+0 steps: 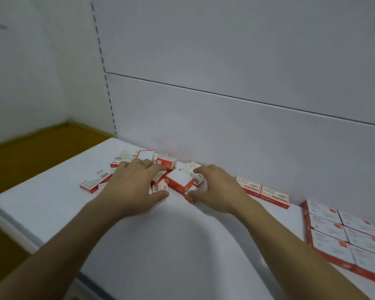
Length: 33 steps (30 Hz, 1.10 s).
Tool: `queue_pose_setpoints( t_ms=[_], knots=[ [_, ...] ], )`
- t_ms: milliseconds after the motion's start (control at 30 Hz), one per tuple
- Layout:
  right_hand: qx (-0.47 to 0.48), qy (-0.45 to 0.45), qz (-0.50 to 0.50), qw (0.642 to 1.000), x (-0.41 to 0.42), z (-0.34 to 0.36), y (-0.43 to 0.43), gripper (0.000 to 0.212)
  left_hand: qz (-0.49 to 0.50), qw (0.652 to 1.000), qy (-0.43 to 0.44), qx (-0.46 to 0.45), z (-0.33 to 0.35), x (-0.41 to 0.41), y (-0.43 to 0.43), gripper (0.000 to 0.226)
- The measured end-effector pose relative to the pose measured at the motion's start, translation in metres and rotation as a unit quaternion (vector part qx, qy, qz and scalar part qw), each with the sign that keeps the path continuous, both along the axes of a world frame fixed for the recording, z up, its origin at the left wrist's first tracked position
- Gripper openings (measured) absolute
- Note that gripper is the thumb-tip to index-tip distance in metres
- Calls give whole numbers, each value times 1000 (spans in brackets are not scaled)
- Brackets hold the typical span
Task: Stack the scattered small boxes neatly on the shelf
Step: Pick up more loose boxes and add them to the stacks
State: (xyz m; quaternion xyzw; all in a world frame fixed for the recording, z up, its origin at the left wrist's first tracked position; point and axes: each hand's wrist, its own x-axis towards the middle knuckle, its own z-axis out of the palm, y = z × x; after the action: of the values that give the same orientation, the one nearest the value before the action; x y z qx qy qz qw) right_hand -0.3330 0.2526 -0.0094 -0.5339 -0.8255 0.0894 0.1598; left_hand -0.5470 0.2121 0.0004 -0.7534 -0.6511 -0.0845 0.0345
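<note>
Several small red-and-white boxes lie jumbled in a pile (179, 181) at the back of the white shelf (160, 239). My left hand (134, 182) lies spread over the pile's left side, fingers straight on the boxes, thumb at a box with a barcode (158, 188). My right hand (217, 187) reaches in from the right, fingers and thumb spread around the pile's right edge, touching boxes there. A long flat box (94, 180) lies at the pile's left. Further boxes behind my left hand (145, 155) are partly hidden.
Two boxes (262, 191) sit in a row against the back panel to the right. A neat block of stacked boxes (342, 232) fills the shelf's right end. The shelf's front edge runs lower left; a yellow-brown floor (30, 156) lies beyond its left end.
</note>
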Motion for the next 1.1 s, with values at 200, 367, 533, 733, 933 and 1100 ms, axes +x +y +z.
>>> queue_pose_setpoints(
  t_ms=[200, 367, 533, 733, 933, 1100],
  knots=[
    [33, -19, -16, 999, -43, -13, 7, 52, 39, 999, -6, -17, -10, -24, -20, 68],
    [56, -23, -42, 997, -49, -19, 9, 41, 39, 999, -25, 2, -14, -23, -23, 66],
    [36, 54, -29, 997, -39, -16, 3, 52, 8, 999, -39, 31, -12, -6, -13, 66],
    [28, 109, -18, 993, 7, 0, -9, 57, -82, 993, -65, 55, -8, 32, 8, 69],
    [51, 121, -88, 987, 68, 10, -30, 65, -172, 979, -100, 54, -4, 97, 30, 76],
    [61, 144, -162, 974, 104, 9, -48, 66, -234, 962, -130, 59, -9, 136, 40, 71]
  ],
)
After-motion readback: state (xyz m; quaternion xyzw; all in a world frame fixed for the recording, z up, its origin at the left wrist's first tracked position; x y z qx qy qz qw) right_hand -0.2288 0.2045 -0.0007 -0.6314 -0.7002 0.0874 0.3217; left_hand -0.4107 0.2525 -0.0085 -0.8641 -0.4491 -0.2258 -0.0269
